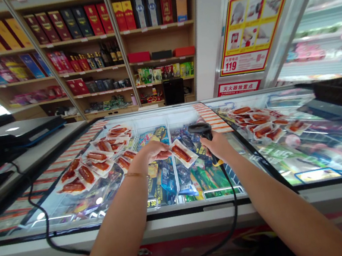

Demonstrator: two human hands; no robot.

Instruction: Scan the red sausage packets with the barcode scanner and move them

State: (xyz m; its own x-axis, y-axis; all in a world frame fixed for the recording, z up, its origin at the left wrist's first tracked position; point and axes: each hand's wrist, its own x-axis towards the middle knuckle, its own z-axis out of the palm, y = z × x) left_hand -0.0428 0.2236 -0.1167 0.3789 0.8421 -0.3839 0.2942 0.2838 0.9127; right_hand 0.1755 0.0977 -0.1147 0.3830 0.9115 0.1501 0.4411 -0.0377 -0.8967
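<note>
My left hand (157, 150) pinches the edge of a clear-wrapped sausage pack (182, 153) above the glass lid of the chest freezer (200, 207). In my right hand (218, 146) is a black handheld barcode scanner (200, 130), its head tilted toward the pack and its cable hanging down over the freezer's front edge. Pack and scanner are a short way apart. To the left, several similar sausage packs (97, 155) lie on the glass. Another group of sausage packs (260, 121) is spread on the lid at the right.
Bagged frozen goods (163, 181) show through the glass. A black cable (45, 219) loops down at the left beside a counter with a dark flat device (23, 128). Behind the freezer stand wooden shelves (84, 39) of boxes, and a red fire-hydrant sign (245, 15) hangs on the wall.
</note>
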